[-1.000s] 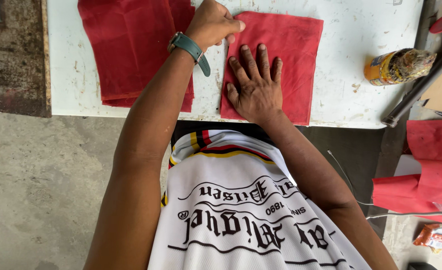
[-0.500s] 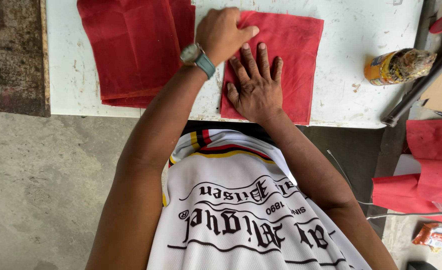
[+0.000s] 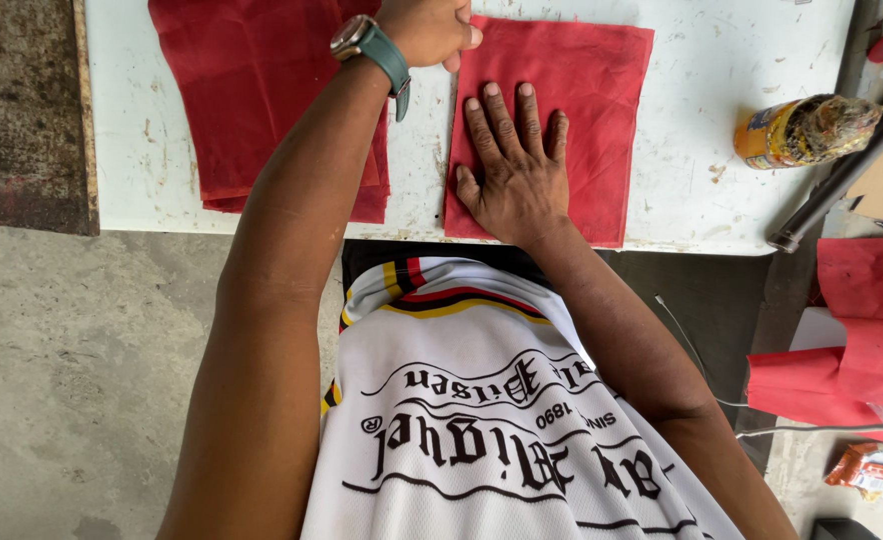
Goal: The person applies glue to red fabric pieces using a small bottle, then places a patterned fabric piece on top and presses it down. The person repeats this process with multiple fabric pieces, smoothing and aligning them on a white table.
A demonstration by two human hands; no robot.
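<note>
1. Two hands work on a white table [image 3: 712,180] at its near edge.
2. Right hand [image 3: 512,170] lies flat, fingers spread, on a red cloth square [image 3: 592,90] reaching the table's near edge.
3. Left hand [image 3: 427,30] is curled at the square's upper left corner; grip unclear.
4. Red cloth stack [image 3: 232,100] lies left; a can [image 3: 802,130] lies right, with bare tabletop between it and the square.

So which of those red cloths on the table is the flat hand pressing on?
The single red cloth on the right, under the flat right hand. The other red cloths lie piled to its left, beside the left hand.
</note>
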